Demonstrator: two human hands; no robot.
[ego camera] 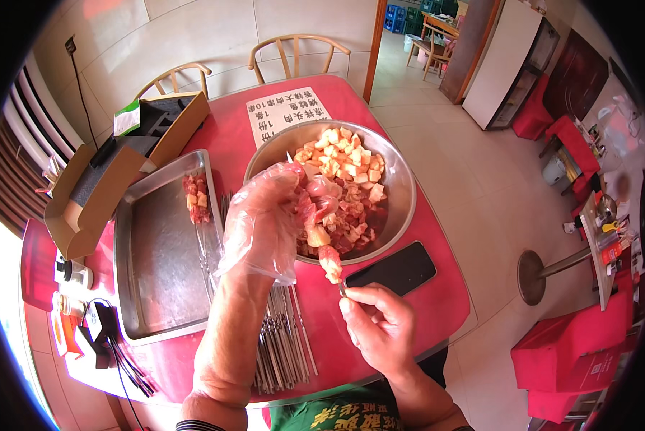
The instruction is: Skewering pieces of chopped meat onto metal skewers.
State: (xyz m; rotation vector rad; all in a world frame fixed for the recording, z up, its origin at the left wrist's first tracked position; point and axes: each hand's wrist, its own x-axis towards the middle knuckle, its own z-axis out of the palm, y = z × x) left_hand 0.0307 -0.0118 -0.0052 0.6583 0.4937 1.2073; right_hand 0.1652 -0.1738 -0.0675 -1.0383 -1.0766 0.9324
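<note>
My left hand [260, 226], in a clear plastic glove, grips raw meat over a steel bowl [402, 199]. My right hand [381, 328], bare, pinches the lower end of a metal skewer [342, 291]. Threaded on it are pieces of red meat and pale fat [330, 261]; the gloved fingers hide its middle. Inside the bowl, pale fat cubes [344, 153] lie beyond chunks of red meat [354, 221]. To the left, loaded meat skewers [196, 199] rest along the right side of a metal tray [161, 280]. Bare metal skewers [282, 345] lie bunched beneath my left forearm.
A black smartphone [395, 269] lies beside the bowl on the red table [435, 307]. Behind the bowl is a paper sheet [284, 105] bearing writing. An open cardboard box [112, 188] overlaps the tray's far-left corner. Jars [73, 273] and a cabled black device [100, 323] sit at left.
</note>
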